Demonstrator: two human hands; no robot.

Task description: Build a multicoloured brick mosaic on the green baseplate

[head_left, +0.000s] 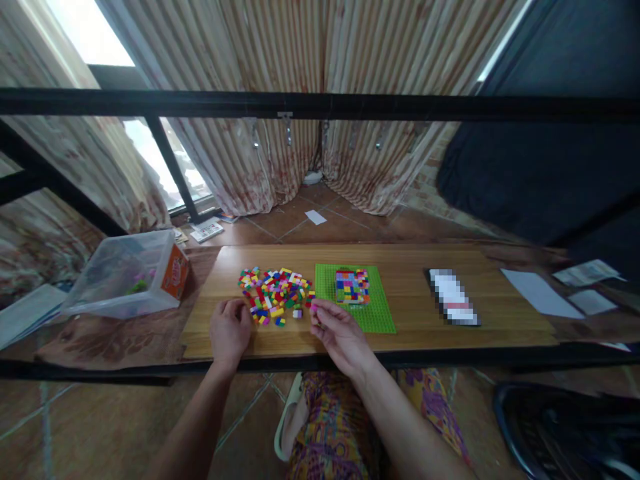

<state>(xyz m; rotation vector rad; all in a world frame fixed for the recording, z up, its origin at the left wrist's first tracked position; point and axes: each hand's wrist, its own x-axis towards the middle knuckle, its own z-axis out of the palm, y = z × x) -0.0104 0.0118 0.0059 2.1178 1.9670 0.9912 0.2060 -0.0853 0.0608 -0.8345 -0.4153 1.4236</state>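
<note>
My left hand [231, 331] rests on the wooden board at the left edge of a pile of small colourful toy bricks [275, 293]. Its fingers are curled in, and whatever they may hold is hidden. Between the thumb and fingers of my right hand [340, 328] is a small pink toy brick [314, 309], partly covered by the fingertips. This hand is between the pile and a green studded baseplate [383, 313], over the plate's near left corner. On the baseplate stands a block of multicoloured bricks [351, 287], built up in a roughly rectangular shape.
A clear plastic bin [115, 277] with an orange label stands left of the wooden board [415, 257]. Right of the baseplate lies a blurred-out phone-like object [453, 297]. Paper sheets [540, 291] lie farther right. A dark metal bar [320, 107] crosses behind the table.
</note>
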